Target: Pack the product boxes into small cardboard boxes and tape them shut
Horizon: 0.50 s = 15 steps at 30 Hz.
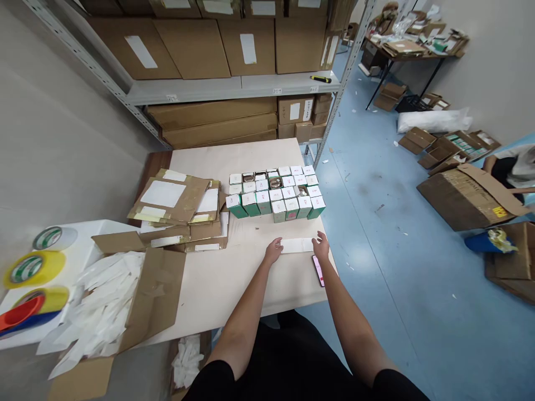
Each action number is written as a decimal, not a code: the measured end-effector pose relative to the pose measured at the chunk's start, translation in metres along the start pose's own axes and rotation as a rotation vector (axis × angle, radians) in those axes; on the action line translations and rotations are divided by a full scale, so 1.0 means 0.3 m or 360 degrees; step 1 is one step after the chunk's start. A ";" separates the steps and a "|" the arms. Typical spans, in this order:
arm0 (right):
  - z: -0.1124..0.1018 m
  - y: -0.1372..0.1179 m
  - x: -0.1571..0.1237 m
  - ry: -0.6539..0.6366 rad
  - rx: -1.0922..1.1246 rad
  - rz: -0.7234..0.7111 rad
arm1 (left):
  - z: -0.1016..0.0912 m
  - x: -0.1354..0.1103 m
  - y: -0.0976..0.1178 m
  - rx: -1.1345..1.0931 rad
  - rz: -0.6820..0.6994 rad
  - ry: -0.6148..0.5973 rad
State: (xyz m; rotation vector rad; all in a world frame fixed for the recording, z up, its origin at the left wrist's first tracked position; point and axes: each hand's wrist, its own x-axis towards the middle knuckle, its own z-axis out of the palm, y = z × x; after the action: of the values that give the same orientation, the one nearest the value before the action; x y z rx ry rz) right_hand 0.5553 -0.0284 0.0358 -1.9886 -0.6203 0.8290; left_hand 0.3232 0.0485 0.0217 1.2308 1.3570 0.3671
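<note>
A flat white strip [296, 245], with a crease or seam toward its right side, lies level between my two hands over the near part of the table. My left hand [273, 250] closes on its left end. At the other end my right hand [321, 246] grips it with fingers bent round the edge. I cannot tell whether the strip is paper or a flattened small box. Just below my right hand a phone [319, 271] with a lit pink screen rests on the table. Beyond my hands stand rows of small white-and-green boxes [288, 192], several with open tops showing metallic contents.
Flattened cardboard [175, 200] is piled on the table's left. Nearer is an open carton [154, 289] full of white strips, beside tape rolls [35, 268]. A metal shelf [234, 86] with cartons and a yellow cutter [320, 79] stands behind. Boxes [468, 192] line the floor at right.
</note>
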 end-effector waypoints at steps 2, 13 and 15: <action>0.021 -0.016 -0.016 -0.0135 0.0057 -0.0065 | -0.024 0.001 0.029 0.0066 0.0069 0.0071; 0.253 -0.173 0.031 -0.0552 -0.0072 -0.0600 | -0.143 0.183 0.325 0.0609 0.0439 0.0301; 0.272 -0.174 0.041 -0.0598 -0.0061 -0.0595 | -0.156 0.213 0.352 0.0695 0.0326 0.0253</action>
State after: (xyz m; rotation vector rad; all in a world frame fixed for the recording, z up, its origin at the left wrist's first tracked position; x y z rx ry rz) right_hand 0.4967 0.0492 0.0441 -1.6822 -1.1905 0.9642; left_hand 0.3455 0.1620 0.0855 1.7408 1.4996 0.3261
